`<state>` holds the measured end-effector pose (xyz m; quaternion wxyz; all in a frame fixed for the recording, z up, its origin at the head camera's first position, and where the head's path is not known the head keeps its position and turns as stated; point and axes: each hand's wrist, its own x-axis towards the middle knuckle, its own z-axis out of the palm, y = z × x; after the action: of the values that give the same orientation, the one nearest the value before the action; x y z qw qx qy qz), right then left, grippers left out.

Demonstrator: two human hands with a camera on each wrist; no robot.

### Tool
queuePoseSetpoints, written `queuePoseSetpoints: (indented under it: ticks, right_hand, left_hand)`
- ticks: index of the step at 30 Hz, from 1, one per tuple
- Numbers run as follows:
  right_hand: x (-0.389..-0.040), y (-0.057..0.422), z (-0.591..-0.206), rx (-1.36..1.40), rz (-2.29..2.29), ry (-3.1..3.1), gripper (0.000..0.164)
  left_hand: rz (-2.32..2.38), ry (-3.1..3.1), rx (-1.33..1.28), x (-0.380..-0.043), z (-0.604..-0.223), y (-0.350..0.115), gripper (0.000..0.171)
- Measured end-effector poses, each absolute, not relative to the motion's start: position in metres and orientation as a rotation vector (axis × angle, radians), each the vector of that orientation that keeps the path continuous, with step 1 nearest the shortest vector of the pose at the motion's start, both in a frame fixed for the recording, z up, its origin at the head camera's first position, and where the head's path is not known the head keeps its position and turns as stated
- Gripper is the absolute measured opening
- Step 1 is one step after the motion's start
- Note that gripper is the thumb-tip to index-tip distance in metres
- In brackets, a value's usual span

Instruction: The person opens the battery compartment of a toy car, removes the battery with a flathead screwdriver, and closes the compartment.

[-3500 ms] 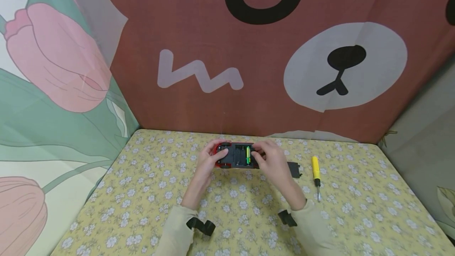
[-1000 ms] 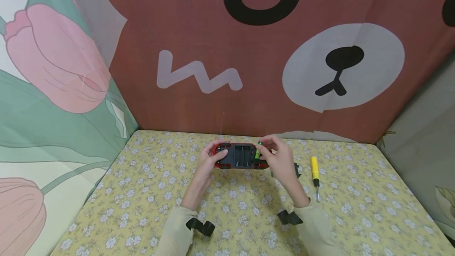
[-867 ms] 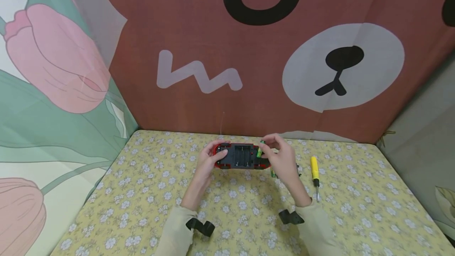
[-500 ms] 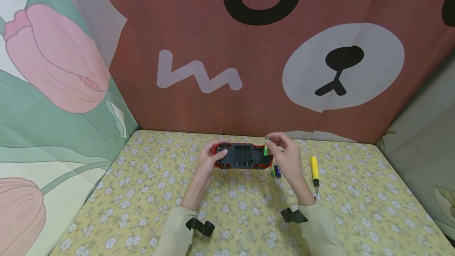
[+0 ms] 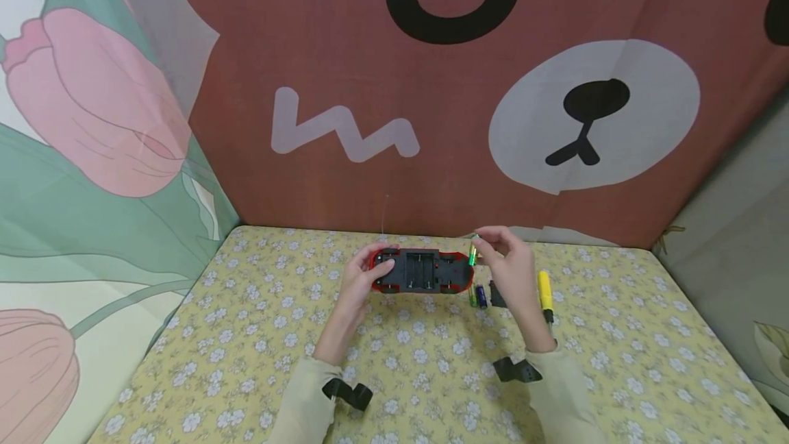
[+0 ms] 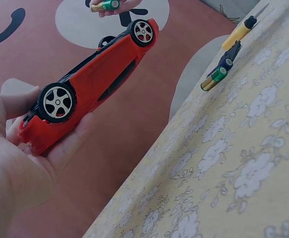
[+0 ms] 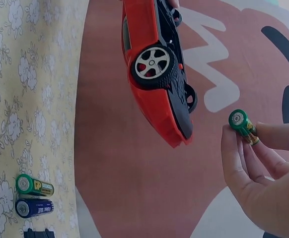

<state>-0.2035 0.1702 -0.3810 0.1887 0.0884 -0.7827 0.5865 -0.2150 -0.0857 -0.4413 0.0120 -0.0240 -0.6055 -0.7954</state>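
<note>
A red toy car (image 5: 455, 270) is held upside down above the table by my left hand (image 5: 360, 283), thumb on the black underside and fingers beneath. Its battery compartment (image 5: 421, 270) lies uncovered, with no battery visible inside. Just right of the car, my right hand (image 5: 514, 271) pinches a green battery (image 7: 240, 123) between thumb and fingers. Below them on the cloth, a second green battery (image 7: 34, 185) lies beside a blue battery (image 7: 34, 208). The black battery cover (image 5: 497, 295) is partly hidden behind my right hand in the head view.
A yellow-handled screwdriver (image 5: 545, 291) lies to the right, its shaft partly covered by my right arm. The table wears a yellow floral cloth (image 5: 246, 334). Behind it hangs a brown curtain (image 5: 333, 190) with a cartoon face.
The green battery has come out of the compartment in my right hand and moved right, clear of the car. The batteries on the cloth have come into view. My left hand stays put.
</note>
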Motion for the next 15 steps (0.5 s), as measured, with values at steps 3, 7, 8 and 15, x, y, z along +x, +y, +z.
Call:
queuePoseSetpoints:
  ticks: [3, 7, 8, 15]
  right_hand:
    - [-0.204, 0.174, -0.381, 0.229, 1.686, -2.195, 0.020]
    - [-0.206, 0.176, -0.382, 0.200, 1.713, -2.189, 0.022]
    - [-0.207, 0.177, -0.383, 0.193, 1.715, -2.189, 0.022]
    - [-0.211, 0.183, -0.386, 0.163, 1.694, -2.197, 0.022]
  left_hand:
    - [-2.475, -1.888, -0.079, -0.215, -0.441, -0.085, 0.039]
    - [-2.469, -1.892, -0.091, -0.214, -0.441, -0.085, 0.037]
    - [-2.470, -1.891, -0.092, -0.214, -0.441, -0.085, 0.037]
    - [-2.487, -1.881, -0.069, -0.214, -0.441, -0.085, 0.039]
